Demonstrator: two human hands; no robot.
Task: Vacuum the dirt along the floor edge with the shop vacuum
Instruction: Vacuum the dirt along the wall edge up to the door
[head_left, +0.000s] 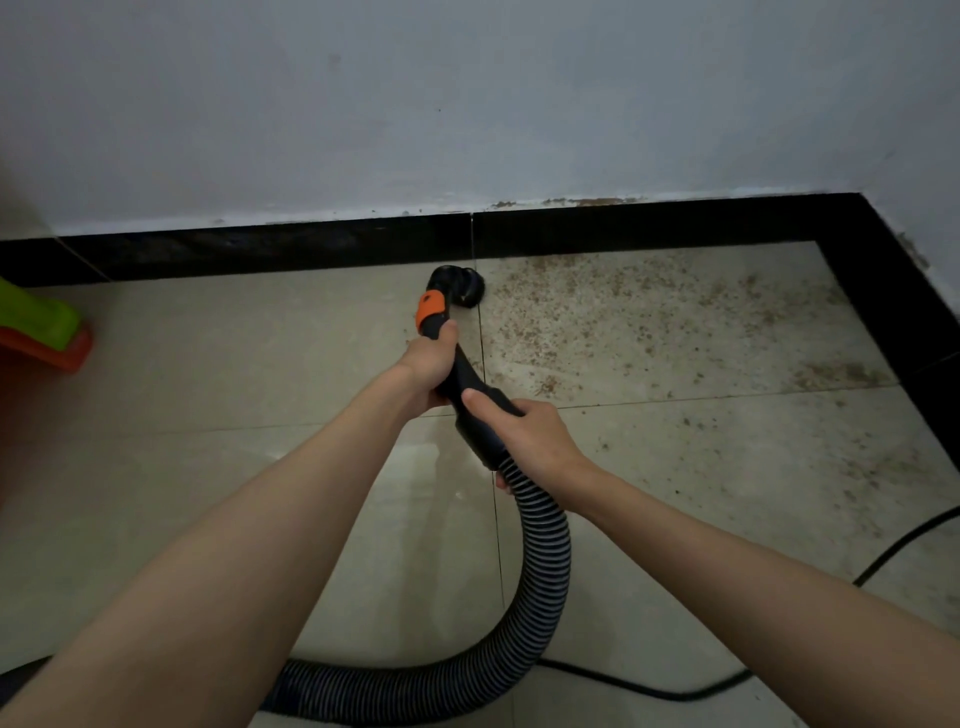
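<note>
With both hands clenched on the vacuum wand, left hand (431, 364) ahead of right hand (530, 441), the brush nozzle (460, 288) sat just beside the black skirting (260, 249), where it risked scattering the brown dirt (649, 317).

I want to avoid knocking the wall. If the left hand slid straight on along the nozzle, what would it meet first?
The left hand would first meet the orange plastic collar, then the round black brush head, which sits on the floor before the black skirting strip. Depth is unclear.
</note>
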